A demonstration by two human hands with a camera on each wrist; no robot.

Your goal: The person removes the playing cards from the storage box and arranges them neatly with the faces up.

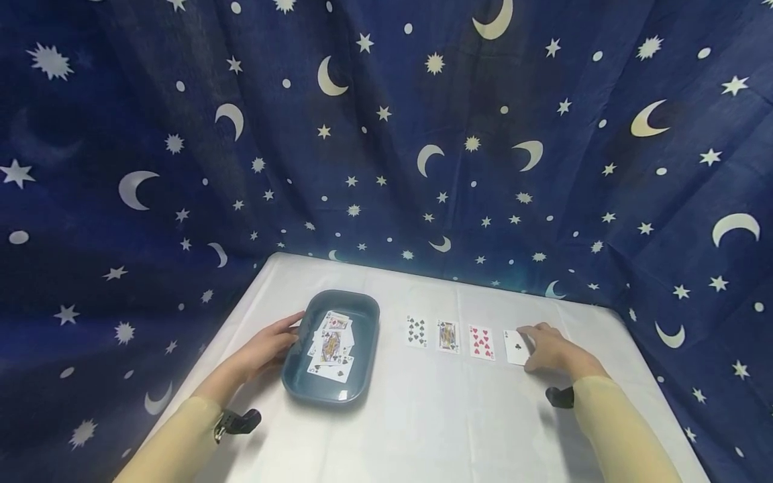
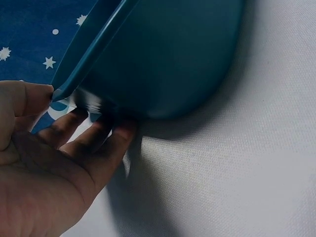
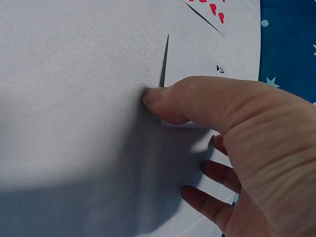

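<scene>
Left grip [image 1: 270, 347] pinches tray [image 1: 364, 345] at its 9 o'clock; right grip [image 1: 552, 350], loosely spread, touches card [image 1: 515, 350] at its 3 o'clock.

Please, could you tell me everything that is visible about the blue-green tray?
The tray is dark blue-green and smooth, plastic-looking, with rounded corners, raised walls and a thin rim. It sits open side up on the white-covered table, left of the row of cards. Playing cards, some face up, lie inside. The left hand holds its left side at the rim.
</scene>
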